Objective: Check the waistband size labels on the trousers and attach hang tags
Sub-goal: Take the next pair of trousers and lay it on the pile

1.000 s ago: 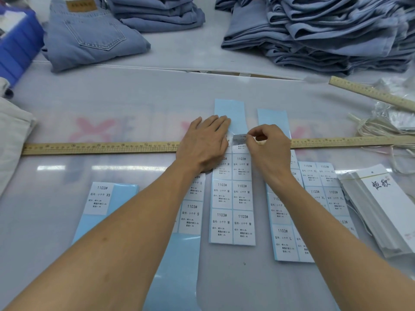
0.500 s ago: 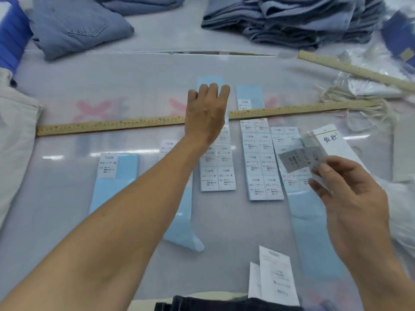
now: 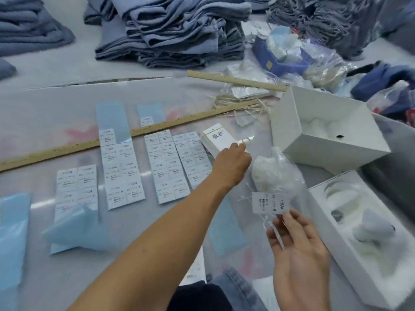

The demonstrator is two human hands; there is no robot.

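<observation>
Tagging step: right hand (image 3: 298, 250) pinches a peeled size sticker (image 3: 270, 202) by its lower edge; left hand (image 3: 232, 162) closes on the hang-tag stack (image 3: 219, 139) — next, likely, sticker meets tag.

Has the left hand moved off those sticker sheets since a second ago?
Yes. The left hand left the middle sticker sheet and went right, now reaching the hang tag stack.

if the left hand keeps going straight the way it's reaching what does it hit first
Most likely the stack of white card hang tags: the left hand already reaches its near edge. Actual contact is unclear from this view.
</observation>
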